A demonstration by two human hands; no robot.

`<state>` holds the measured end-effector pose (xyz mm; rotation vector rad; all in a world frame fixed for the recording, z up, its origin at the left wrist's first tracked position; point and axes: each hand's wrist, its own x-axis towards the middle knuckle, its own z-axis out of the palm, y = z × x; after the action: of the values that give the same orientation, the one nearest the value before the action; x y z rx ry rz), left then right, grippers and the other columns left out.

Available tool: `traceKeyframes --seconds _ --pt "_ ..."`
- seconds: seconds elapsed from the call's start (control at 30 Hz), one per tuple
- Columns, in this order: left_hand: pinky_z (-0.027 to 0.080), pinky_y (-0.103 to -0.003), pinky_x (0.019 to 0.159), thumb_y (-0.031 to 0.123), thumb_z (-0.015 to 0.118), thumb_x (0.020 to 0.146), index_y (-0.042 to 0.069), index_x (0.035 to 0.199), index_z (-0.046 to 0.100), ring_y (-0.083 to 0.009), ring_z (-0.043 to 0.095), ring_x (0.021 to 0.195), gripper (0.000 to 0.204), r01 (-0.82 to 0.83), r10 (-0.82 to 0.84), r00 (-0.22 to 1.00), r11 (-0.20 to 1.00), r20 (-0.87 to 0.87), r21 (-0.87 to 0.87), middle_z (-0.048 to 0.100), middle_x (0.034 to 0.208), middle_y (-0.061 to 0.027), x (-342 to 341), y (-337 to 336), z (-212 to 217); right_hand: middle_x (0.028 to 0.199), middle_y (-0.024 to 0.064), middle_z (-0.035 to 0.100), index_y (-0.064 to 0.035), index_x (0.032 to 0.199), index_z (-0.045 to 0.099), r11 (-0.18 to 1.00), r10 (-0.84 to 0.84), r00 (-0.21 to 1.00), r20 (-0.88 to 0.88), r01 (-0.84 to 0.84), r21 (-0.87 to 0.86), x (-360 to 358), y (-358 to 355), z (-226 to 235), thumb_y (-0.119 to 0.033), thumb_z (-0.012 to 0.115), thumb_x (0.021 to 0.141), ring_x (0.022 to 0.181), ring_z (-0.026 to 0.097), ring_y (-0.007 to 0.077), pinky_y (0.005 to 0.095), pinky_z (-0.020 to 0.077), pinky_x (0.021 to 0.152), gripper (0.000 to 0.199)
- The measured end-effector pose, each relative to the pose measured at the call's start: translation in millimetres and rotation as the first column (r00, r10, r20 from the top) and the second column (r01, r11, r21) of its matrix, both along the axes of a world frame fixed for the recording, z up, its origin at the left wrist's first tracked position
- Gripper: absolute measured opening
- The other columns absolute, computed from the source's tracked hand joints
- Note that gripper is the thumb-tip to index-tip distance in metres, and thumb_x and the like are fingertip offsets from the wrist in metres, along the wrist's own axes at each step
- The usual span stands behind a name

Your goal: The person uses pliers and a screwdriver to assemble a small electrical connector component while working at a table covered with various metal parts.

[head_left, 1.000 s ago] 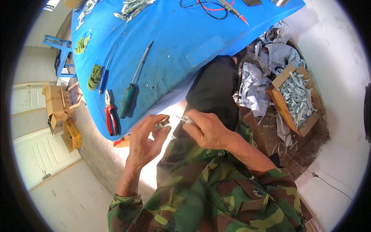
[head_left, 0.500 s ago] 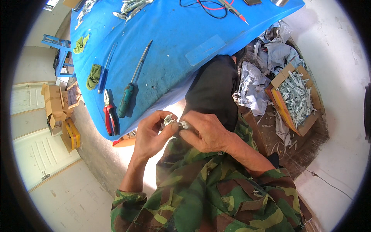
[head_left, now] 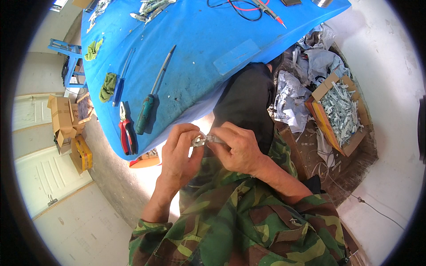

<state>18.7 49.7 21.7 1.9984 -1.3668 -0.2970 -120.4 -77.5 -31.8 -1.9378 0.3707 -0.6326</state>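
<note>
Between my two hands, above my lap, is a small white and silver part (head_left: pixel 201 141), partly covered by the fingers. My left hand (head_left: pixel 178 153) pinches its left end with thumb and fingers. The right end is gripped by my right hand (head_left: pixel 240 148). What kind of part it is cannot be made out. On the blue-covered table (head_left: pixel 191 84) beyond my hands lie red-handled pliers (head_left: pixel 127 133), a green-handled screwdriver (head_left: pixel 145 116) and a thinner blue-handled screwdriver (head_left: pixel 118 91).
Green cloth scraps (head_left: pixel 107 87) and a multimeter probe (head_left: pixel 270 13) with cables lie on the table. Small metal pieces (head_left: pixel 155 8) are heaped at its far side. To the right, a cardboard box (head_left: pixel 330 81) full of strips (head_left: pixel 341 113) stands beside crumpled plastic bags (head_left: pixel 290 99).
My left hand has turned and straightened, its fingers now reaching over the part. The part has shifted slightly between my hands and shows more of its silver side.
</note>
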Motion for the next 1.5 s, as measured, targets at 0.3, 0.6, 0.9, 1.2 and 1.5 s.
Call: traceKeyframes --seconds 0.3,0.6,0.9,1.2,1.5 --pt "0.048 -0.032 0.056 -0.004 0.069 0.087 0.001 0.1 0.061 -0.0237 0.064 0.073 0.016 -0.039 0.037 0.994 0.999 0.099 0.015 0.065 0.101 -0.0123 -9.4 7.2 -0.4 0.081 0.0069 0.054 -0.0066 0.105 0.067 0.961 -0.051 0.998 0.048 0.063 -0.27 3.9 2.1 1.8 -0.009 0.081 0.077 0.067 0.062 0.0272 0.0389 0.0475 0.057 0.031" --pt "0.051 -0.036 0.065 0.004 0.072 0.089 0.0 0.101 0.065 -0.0265 0.065 0.077 0.015 -0.062 0.112 0.964 0.977 -0.239 0.206 0.066 0.095 -0.0118 6.3 -3.7 13.6 0.083 0.0079 0.058 -0.0037 0.105 0.069 0.98 0.054 0.998 0.031 -0.047 -0.193 5.7 -1.9 0.3 -0.006 0.079 0.08 0.068 0.062 0.0289 0.0389 0.0487 0.059 0.027" --pt "0.041 -0.025 0.064 0.019 0.076 0.093 0.0 0.092 0.068 -0.0053 0.05 0.072 0.02 -0.098 0.246 0.665 0.965 -0.705 0.244 0.06 0.078 0.003 18.5 14.9 -10.6 0.089 0.0121 0.063 0.0019 0.112 0.069 0.903 0.256 0.962 0.093 -0.272 0.333 -0.8 -3.9 -10.4 -0.008 0.076 0.09 0.07 0.06 0.0242 0.0347 0.0478 0.063 0.026" --pt "0.041 -0.024 0.069 0.016 0.073 0.098 -0.001 0.096 0.067 -0.0066 0.05 0.078 0.018 -0.141 0.262 0.74 0.961 -0.619 0.239 0.059 0.086 0.0021 10.5 12.1 -5.4 0.089 0.0099 0.063 0.0013 0.113 0.068 0.888 0.213 0.975 0.061 -0.22 0.405 0.7 -1.8 -9.3 -0.011 0.074 0.093 0.071 0.06 0.0193 0.0327 0.048 0.064 0.024" --pt "0.038 -0.02 0.062 0.013 0.072 0.098 0.001 0.102 0.069 -0.0031 0.05 0.071 0.013 -0.328 0.35 0.669 0.931 -0.655 0.163 0.061 0.085 0.0038 4.9 15.4 -11.3 0.098 0.0044 0.065 0.001 0.122 0.062 0.746 0.258 0.965 0.039 -0.225 0.627 -2.7 -2.5 -8.9 -0.011 0.069 0.096 0.082 0.058 0.009 0.0269 0.0491 0.072 0.03"
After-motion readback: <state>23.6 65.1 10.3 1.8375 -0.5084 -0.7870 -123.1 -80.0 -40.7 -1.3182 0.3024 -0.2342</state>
